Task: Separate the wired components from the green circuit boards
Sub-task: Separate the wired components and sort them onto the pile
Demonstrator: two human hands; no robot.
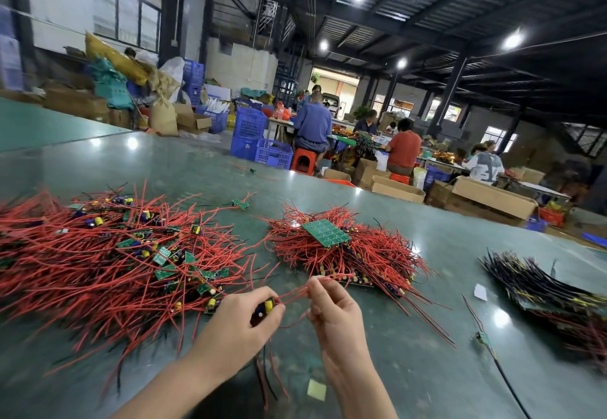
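Note:
My left hand [244, 317] is closed around a small wired component [265, 307] with a yellow and blue capacitor. Red wires [292, 297] stretch from it to my right hand [331, 310], which pinches them between thumb and fingers. Behind my left hand spreads a big loose heap of red-wired small green boards [131, 254]. Beyond my right hand lies a stack of green circuit board panels [325, 231] with red wires sticking out all round.
A pile of black-wired boards [538, 287] lies at the right on the green table [410, 353]. One single wired board [483, 340] and scraps of paper [317, 389] lie near the front. Seated people, blue crates and cardboard boxes fill the floor beyond the table.

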